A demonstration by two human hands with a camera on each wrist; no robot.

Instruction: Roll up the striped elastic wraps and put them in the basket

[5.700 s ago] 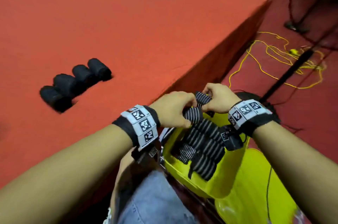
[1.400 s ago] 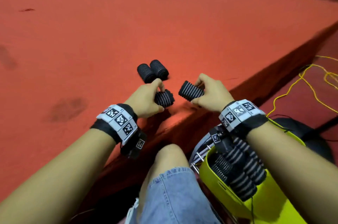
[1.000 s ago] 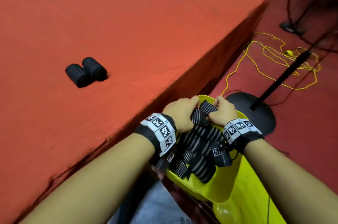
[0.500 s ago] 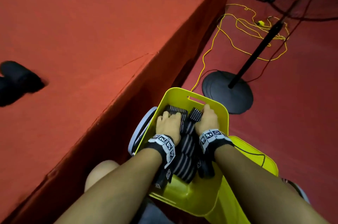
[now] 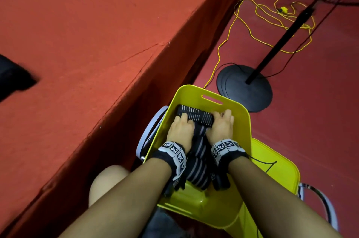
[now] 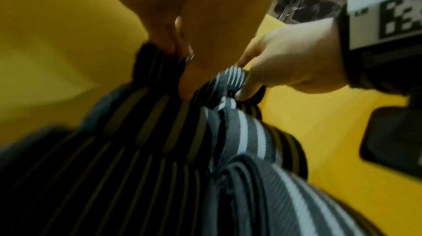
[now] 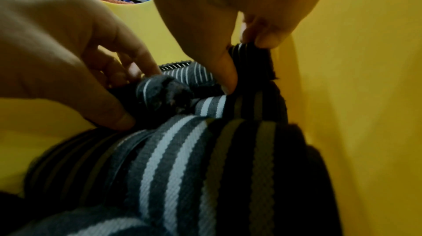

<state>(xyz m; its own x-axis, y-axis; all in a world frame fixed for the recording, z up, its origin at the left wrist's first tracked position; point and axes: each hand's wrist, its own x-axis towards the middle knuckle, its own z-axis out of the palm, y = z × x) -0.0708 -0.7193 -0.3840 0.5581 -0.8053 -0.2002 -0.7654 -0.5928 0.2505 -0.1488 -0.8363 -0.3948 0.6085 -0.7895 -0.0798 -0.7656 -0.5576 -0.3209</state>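
Fan stand (image 5: 245,87) just beyond basket (image 5: 241,119)

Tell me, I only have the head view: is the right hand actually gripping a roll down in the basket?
Observer: Yes. The right wrist view shows the right hand pinching a dark roll between thumb and fingertips, close to the basket wall.
Operator: And the left hand?
Observer: The left hand curls thumb and fingers round the end of a second roll.
Operator: Are they hanging free?
Observer: No, both sit on the striped rolls packed beneath.
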